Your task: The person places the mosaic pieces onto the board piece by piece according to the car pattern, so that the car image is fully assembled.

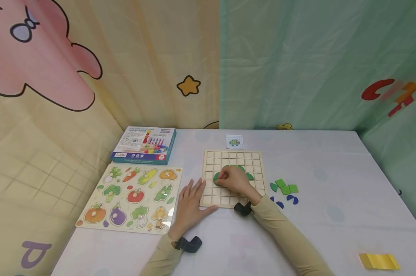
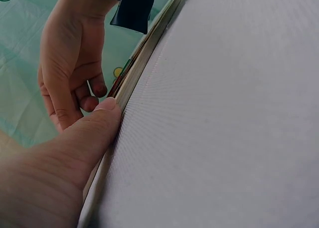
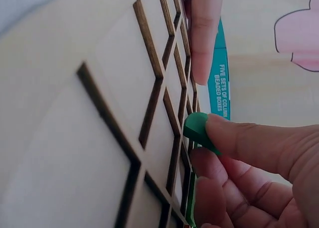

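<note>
A wooden grid board (image 1: pixel 216 200) lies flat on the table. Over its left middle cells, my right hand (image 1: pixel 233 179) pinches a green piece with a curved edge (image 3: pixel 196 127) between thumb and fingers. Other green curved pieces (image 1: pixel 250 176) sit in the grid, partly covered by that hand. My left hand (image 1: pixel 190 207) rests with spread fingers along the board's left side, its thumb (image 2: pixel 99 123) touching the front edge. Behind the board lies a small card (image 1: pixel 234 142) printed with a green figure on a grid.
Right of the board lie several green squares (image 1: pixel 293 188), a green curved piece (image 1: pixel 273 187) and several blue pieces (image 1: pixel 280 204). A vegetable puzzle board (image 1: pixel 125 226) is at the left, with a teal-edged box (image 1: pixel 143 145) behind it. Something yellow and folded (image 1: pixel 379 261) lies front right.
</note>
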{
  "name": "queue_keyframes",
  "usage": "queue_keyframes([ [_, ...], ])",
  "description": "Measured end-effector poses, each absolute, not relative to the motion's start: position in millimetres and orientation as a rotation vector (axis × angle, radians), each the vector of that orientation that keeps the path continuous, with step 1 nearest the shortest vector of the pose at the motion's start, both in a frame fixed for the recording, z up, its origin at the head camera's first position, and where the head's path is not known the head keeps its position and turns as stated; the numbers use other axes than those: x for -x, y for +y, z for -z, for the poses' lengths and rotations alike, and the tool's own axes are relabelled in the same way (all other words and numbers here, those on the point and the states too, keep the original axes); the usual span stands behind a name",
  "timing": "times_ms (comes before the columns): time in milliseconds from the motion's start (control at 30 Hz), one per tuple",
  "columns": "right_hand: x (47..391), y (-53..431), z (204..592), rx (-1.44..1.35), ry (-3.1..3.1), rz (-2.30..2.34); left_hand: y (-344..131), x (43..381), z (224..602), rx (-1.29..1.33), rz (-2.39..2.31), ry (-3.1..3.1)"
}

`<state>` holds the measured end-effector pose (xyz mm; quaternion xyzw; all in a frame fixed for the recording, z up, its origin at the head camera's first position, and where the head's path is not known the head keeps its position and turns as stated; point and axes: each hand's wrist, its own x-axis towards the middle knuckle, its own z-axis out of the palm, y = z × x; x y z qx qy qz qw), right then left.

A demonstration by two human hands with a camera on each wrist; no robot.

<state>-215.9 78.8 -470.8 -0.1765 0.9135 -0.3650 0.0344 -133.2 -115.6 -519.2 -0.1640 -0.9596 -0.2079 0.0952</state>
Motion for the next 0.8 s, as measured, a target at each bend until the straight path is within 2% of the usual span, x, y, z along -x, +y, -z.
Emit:
queue_keyframes([
  [800,213.2,74.5,467.1,0.510,2.854,1.058,-115.6,133.0,517.8,0.477,0.632,-2.867],
])
